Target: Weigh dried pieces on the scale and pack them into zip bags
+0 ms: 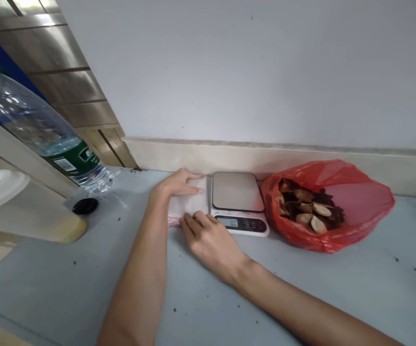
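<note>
Head view: whitish, red-edged bag (183,203); left hand (179,183) splayed, right hand (210,241), grip unclear

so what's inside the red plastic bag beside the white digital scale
The red plastic bag holds dark brown irregular pieces with pale oval slices among them; what lies beneath that top layer is covered and cannot be made out.
</note>
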A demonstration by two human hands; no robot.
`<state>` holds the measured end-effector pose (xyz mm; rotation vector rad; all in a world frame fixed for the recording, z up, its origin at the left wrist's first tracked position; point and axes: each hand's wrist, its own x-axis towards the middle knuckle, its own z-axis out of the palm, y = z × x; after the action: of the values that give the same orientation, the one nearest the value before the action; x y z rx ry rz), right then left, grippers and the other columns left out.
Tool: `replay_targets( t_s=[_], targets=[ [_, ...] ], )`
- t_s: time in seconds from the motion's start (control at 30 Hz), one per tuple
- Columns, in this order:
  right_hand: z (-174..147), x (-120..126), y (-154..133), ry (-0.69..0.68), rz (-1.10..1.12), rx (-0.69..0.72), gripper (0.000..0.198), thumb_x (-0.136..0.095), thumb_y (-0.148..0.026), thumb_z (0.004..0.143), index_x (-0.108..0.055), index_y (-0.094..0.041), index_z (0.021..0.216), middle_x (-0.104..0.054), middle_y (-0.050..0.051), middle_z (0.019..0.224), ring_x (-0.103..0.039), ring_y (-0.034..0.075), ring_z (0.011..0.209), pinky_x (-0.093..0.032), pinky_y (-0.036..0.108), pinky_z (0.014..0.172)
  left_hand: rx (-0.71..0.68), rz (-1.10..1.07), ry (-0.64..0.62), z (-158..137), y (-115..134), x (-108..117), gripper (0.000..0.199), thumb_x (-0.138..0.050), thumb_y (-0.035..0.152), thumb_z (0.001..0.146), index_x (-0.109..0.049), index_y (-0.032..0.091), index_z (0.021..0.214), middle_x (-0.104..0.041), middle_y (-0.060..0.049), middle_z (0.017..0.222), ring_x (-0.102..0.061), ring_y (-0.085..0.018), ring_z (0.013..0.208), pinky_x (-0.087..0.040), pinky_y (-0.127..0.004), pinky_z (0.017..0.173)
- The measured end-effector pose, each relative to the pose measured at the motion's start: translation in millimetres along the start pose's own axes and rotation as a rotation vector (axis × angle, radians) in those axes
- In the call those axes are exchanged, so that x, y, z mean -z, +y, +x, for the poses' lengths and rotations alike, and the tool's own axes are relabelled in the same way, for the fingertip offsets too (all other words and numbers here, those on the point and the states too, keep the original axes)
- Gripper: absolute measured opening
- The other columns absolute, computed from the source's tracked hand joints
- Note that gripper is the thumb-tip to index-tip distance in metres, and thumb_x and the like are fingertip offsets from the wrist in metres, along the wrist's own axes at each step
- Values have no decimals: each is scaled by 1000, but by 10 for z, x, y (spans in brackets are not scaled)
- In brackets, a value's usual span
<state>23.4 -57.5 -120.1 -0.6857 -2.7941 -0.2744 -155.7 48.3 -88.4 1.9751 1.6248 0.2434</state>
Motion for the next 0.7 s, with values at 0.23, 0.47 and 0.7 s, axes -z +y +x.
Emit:
replay_targets(
  t_s=[0.23, 0.47, 0.7],
  targets=[
    [171, 278, 158, -242, 150, -24, 30, -54, 2, 98, -78, -5, 114, -80, 18, 109, -71, 29, 106, -60, 36, 78, -1, 49, -19, -23, 160, 42, 77, -74, 46, 83, -61, 24, 155, -75, -12, 138, -73, -29, 116, -53, -32, 99],
    [-272, 539, 527, 125, 295, -67, 23, -56, -6, 99, -77, -14, 100, -78, 8, 92, -68, 20, 83, -53, 31, 74, -7, 86, 103, -288, 548, 361, 59, -67, 49, 86, -73, 24, 139, -84, -9, 110, -78, -30, 101, -56, -33, 87],
    [-897, 744, 965, 694, 142, -294, 19, -58, -9, 99, -75, -17, 97, -68, 2, 69, -61, 14, 60, -46, 26, 55, -378, 60, 334, -376, 944, -60, 35, -56, 38, 97, -79, 20, 116, -81, -9, 112, -74, -24, 92, -60, -37, 89]
  ],
)
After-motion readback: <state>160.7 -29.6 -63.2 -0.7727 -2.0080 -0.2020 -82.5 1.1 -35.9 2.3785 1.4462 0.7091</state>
